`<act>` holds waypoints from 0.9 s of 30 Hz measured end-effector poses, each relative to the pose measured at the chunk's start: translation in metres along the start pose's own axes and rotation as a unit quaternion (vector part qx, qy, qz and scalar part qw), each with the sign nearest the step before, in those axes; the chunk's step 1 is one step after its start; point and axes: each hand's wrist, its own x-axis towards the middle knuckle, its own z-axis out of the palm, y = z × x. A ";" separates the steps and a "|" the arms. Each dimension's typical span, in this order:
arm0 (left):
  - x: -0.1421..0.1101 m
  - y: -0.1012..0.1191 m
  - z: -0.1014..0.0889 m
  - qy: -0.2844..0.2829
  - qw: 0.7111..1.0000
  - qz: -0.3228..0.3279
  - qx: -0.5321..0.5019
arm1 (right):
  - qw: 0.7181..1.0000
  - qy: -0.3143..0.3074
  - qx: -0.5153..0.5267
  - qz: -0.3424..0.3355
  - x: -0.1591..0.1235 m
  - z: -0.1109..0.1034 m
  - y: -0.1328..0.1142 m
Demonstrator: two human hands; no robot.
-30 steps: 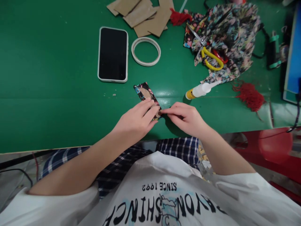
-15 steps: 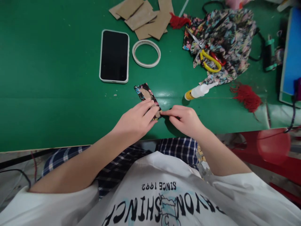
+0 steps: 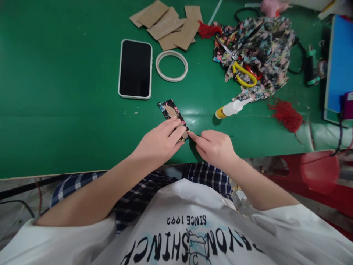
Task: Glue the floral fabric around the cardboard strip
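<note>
A small rectangle of cardboard wrapped at its edges in dark floral cloth, a cloth-covered cardboard piece [image 3: 171,110], lies slanted on the table; bare brown card shows in its middle. My left hand [image 3: 158,141] rests over its near half, fingers stretched flat and pressing it down. At the piece's lower right edge, the index fingertip of my right hand [image 3: 216,144] touches the cloth border. The other fingers of that hand curl inward and hold nothing visible. Just beyond the right hand lies a glue bottle [image 3: 230,109] with a white nozzle.
On the green table [image 3: 68,81] lie a phone [image 3: 135,69], a tape roll [image 3: 185,70] and cardboard pieces [image 3: 165,24]. Scissors [image 3: 245,75] rest on crumpled floral cloth [image 3: 275,48]. Red yarn [image 3: 288,116] and a blue board [image 3: 340,66] are at right.
My right hand has shifted slightly down, its index finger now angled more steeply against the piece's edge. The left hand and the piece stay nearly put. The view has tilted slightly.
</note>
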 end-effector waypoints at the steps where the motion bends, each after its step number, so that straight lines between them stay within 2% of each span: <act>1: 0.000 0.000 0.000 0.002 1.000 0.003 0.003 | 1.000 -0.003 -0.009 -0.005 0.002 -0.001 -0.001; 6: 0.001 0.000 0.000 0.004 1.000 0.003 0.012 | 1.000 -0.004 -0.010 -0.004 0.010 0.000 -0.002; 10: 0.000 -0.001 0.000 -0.003 1.000 0.003 0.020 | 0.999 -0.035 0.013 0.002 0.015 0.000 -0.001; 12: 0.000 -0.002 0.000 -0.004 1.000 0.005 0.026 | 0.997 -0.066 0.041 0.021 0.018 -0.002 0.003; 15: -0.001 -0.003 0.000 -0.007 1.000 0.004 0.025 | 0.984 -0.101 0.135 0.063 0.017 -0.008 0.010; 17: -0.001 -0.004 -0.001 -0.007 1.000 0.003 0.022 | 0.975 -0.077 0.185 0.093 0.012 -0.011 0.013; 19: -0.001 -0.004 -0.001 -0.008 1.000 0.001 0.019 | 0.977 -0.020 0.179 0.112 0.006 -0.012 0.013; 21: -0.001 -0.004 -0.001 -0.009 1.000 -0.002 0.013 | 0.986 0.008 0.147 0.083 0.000 -0.009 0.009; 24: -0.001 -0.004 -0.001 -0.013 1.000 -0.005 0.004 | 0.994 -0.006 0.102 0.028 -0.004 -0.002 0.002; 27: -0.001 -0.005 -0.002 -0.018 1.000 -0.005 -0.001 | 0.996 -0.008 0.083 0.020 -0.005 0.004 -0.002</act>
